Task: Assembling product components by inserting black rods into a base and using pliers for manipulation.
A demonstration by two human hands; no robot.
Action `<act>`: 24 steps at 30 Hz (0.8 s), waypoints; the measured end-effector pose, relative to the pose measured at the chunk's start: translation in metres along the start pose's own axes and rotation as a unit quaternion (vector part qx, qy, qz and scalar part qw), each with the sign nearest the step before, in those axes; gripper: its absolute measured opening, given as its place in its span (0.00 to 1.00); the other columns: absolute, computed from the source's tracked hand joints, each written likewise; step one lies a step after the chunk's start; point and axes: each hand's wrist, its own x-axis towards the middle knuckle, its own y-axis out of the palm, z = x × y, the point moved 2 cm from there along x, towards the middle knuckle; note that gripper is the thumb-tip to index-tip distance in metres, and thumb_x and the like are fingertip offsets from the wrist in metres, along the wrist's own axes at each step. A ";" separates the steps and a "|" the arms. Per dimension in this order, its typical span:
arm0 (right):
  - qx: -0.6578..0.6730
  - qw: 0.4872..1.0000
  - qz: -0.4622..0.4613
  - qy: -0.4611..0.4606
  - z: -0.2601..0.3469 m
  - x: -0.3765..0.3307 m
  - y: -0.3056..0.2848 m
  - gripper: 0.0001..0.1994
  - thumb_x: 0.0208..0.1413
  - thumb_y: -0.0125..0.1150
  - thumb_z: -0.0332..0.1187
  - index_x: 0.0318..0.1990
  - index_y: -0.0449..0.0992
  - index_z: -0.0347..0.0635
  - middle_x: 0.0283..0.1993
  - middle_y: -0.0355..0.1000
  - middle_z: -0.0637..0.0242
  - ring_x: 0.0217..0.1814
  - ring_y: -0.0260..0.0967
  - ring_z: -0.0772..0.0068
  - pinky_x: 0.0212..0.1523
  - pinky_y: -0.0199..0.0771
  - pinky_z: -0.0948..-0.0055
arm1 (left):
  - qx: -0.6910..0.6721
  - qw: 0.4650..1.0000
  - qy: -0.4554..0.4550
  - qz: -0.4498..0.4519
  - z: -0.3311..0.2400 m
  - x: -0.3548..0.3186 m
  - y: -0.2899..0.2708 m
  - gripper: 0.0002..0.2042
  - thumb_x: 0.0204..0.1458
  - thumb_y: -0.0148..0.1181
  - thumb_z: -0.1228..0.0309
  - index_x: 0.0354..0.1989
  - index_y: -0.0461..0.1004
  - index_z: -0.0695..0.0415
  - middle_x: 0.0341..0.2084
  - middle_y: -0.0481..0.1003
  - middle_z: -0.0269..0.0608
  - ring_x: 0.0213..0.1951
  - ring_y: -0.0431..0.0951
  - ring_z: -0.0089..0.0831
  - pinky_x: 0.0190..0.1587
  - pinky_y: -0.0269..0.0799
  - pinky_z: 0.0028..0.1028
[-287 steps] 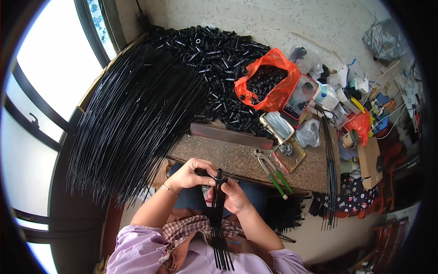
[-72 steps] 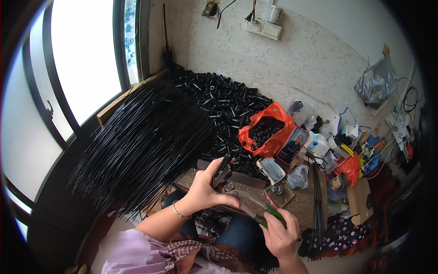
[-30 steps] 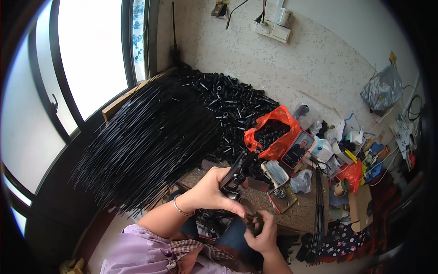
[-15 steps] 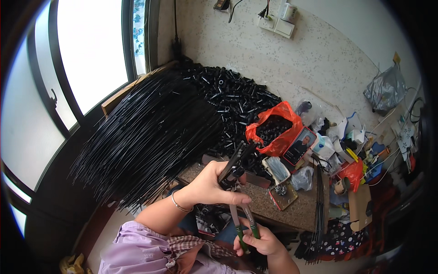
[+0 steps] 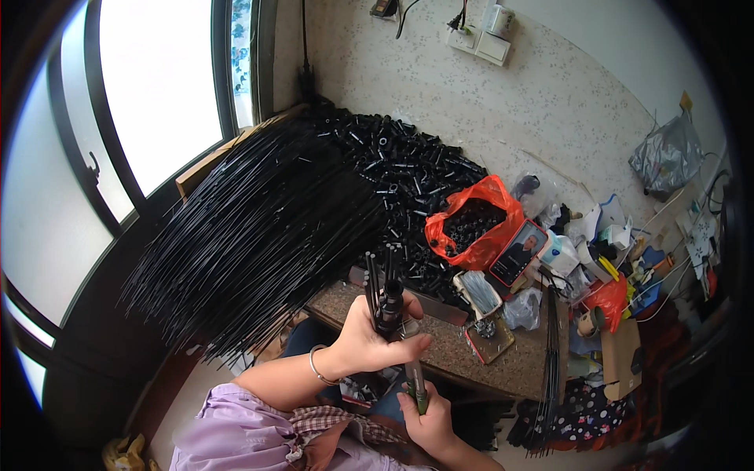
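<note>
My left hand point(image 5: 363, 339) is closed around thin black rods point(image 5: 371, 276) and a black tubular fitting point(image 5: 390, 297), whose round open end points up. The rods stand nearly upright beside the fitting. Below it, my right hand point(image 5: 430, 420) grips green-handled pliers point(image 5: 414, 375), their handles close together. The jaws reach up to the left thumb, by the lower end of the fitting; what they touch there is hidden. Both hands are above my lap, in front of the table's near edge.
A brown speckled table point(image 5: 440, 355) carries long black rods point(image 5: 259, 228) and a heap of black tubular parts point(image 5: 408, 169). An open red bag point(image 5: 503, 196) holds small black pieces. A phone point(image 5: 518, 255) leans beside it, near a clear tray point(image 5: 477, 292) and clutter on the right.
The rods and fitting have turned more upright in my left hand. The pliers' handles, spread before, have come together, and my right hand has shifted slightly.
</note>
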 end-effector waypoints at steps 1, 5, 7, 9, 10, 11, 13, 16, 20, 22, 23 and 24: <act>0.020 1.000 0.002 0.019 0.000 -0.005 0.003 0.07 0.52 0.57 0.28 0.35 0.69 0.35 0.18 0.68 0.68 0.20 0.67 0.80 0.22 0.66 0.80 | 0.016 0.999 0.027 -0.025 0.003 -0.001 0.001 0.18 0.32 0.69 0.69 0.32 0.71 0.60 0.25 0.70 0.30 0.25 0.65 0.15 0.29 0.60 0.16; 0.031 0.994 0.064 0.077 -0.003 -0.010 -0.009 0.07 0.52 0.57 0.28 0.37 0.70 0.36 0.19 0.68 0.71 0.19 0.66 0.83 0.22 0.66 0.81 | 0.070 0.996 0.054 0.012 0.002 -0.001 -0.002 0.16 0.36 0.69 0.71 0.32 0.69 0.62 0.19 0.66 0.27 0.23 0.63 0.14 0.25 0.59 0.17; 0.033 0.993 0.099 0.051 -0.004 0.002 -0.026 0.12 0.51 0.56 0.25 0.44 0.68 0.37 0.22 0.68 0.69 0.20 0.65 0.83 0.23 0.66 0.82 | 0.022 0.998 -0.011 0.053 -0.001 0.002 -0.007 0.16 0.40 0.68 0.70 0.34 0.69 0.61 0.21 0.67 0.27 0.25 0.64 0.14 0.27 0.61 0.17; 0.225 0.973 0.012 0.050 0.000 0.007 -0.033 0.18 0.50 0.55 0.22 0.50 0.63 0.37 0.27 0.68 0.65 0.24 0.65 0.81 0.25 0.66 0.81 | -0.096 0.994 0.033 0.043 0.001 0.005 -0.014 0.15 0.44 0.65 0.69 0.36 0.68 0.61 0.22 0.68 0.28 0.25 0.66 0.15 0.28 0.63 0.17; 0.257 0.961 0.069 0.081 -0.010 0.007 -0.044 0.24 0.47 0.54 0.18 0.53 0.58 0.38 0.34 0.67 0.59 0.28 0.66 0.77 0.29 0.67 0.81 | -0.075 0.994 0.037 0.065 0.009 0.003 -0.027 0.13 0.47 0.62 0.69 0.36 0.67 0.60 0.22 0.69 0.29 0.25 0.68 0.17 0.28 0.64 0.18; 0.326 0.929 0.062 0.165 -0.017 0.007 -0.052 0.21 0.45 0.55 0.18 0.49 0.62 0.37 0.41 0.65 0.58 0.36 0.66 0.75 0.31 0.67 0.81 | -0.082 0.990 0.074 0.090 0.011 0.005 -0.035 0.13 0.46 0.63 0.69 0.35 0.66 0.60 0.22 0.69 0.30 0.25 0.68 0.18 0.28 0.65 0.19; 0.397 0.907 0.026 0.138 -0.012 0.014 -0.060 0.17 0.43 0.57 0.19 0.44 0.66 0.36 0.49 0.61 0.59 0.44 0.64 0.72 0.34 0.67 0.79 | -0.123 0.985 0.069 0.104 0.009 0.005 -0.033 0.14 0.46 0.64 0.68 0.34 0.66 0.60 0.21 0.69 0.31 0.24 0.69 0.19 0.27 0.65 0.19; 0.315 0.947 0.034 0.060 -0.003 0.016 -0.066 0.13 0.42 0.59 0.22 0.39 0.69 0.35 0.49 0.61 0.64 0.51 0.61 0.68 0.41 0.66 0.74 | -0.076 0.983 0.048 0.158 0.013 0.003 -0.032 0.15 0.45 0.64 0.66 0.33 0.66 0.60 0.20 0.68 0.32 0.23 0.69 0.19 0.26 0.65 0.19; -0.252 0.940 -0.002 -0.232 0.037 0.029 -0.083 0.10 0.32 0.63 0.31 0.27 0.73 0.44 0.45 0.64 0.68 0.53 0.57 0.59 0.54 0.52 0.53 | -0.122 0.986 -0.009 0.113 0.011 -0.002 -0.024 0.29 0.40 0.62 0.44 0.29 0.62 0.60 0.14 0.64 0.34 0.16 0.65 0.22 0.20 0.63 0.20; -0.455 0.832 -0.071 -0.309 0.044 0.027 -0.084 0.09 0.26 0.64 0.36 0.20 0.74 0.50 0.43 0.65 0.76 0.55 0.54 0.56 0.59 0.36 0.44 | -0.105 0.989 -0.023 0.101 0.009 -0.003 -0.021 0.29 0.39 0.62 0.44 0.29 0.62 0.61 0.15 0.64 0.33 0.16 0.65 0.20 0.19 0.63 0.19; -0.455 0.832 -0.072 -0.309 0.044 0.028 -0.088 0.09 0.26 0.64 0.36 0.20 0.74 0.50 0.43 0.65 0.76 0.55 0.54 0.56 0.59 0.36 0.44 | -0.087 0.992 -0.037 0.087 0.009 -0.003 -0.021 0.29 0.39 0.62 0.44 0.30 0.63 0.62 0.16 0.64 0.32 0.16 0.65 0.19 0.19 0.62 0.18; -0.492 0.794 -0.077 -0.348 0.046 0.029 -0.092 0.09 0.27 0.64 0.36 0.21 0.74 0.51 0.43 0.65 0.77 0.56 0.54 0.56 0.59 0.34 0.44 | -0.087 0.992 -0.037 0.087 0.009 -0.003 -0.021 0.29 0.39 0.62 0.44 0.30 0.63 0.62 0.16 0.64 0.32 0.16 0.65 0.19 0.19 0.62 0.18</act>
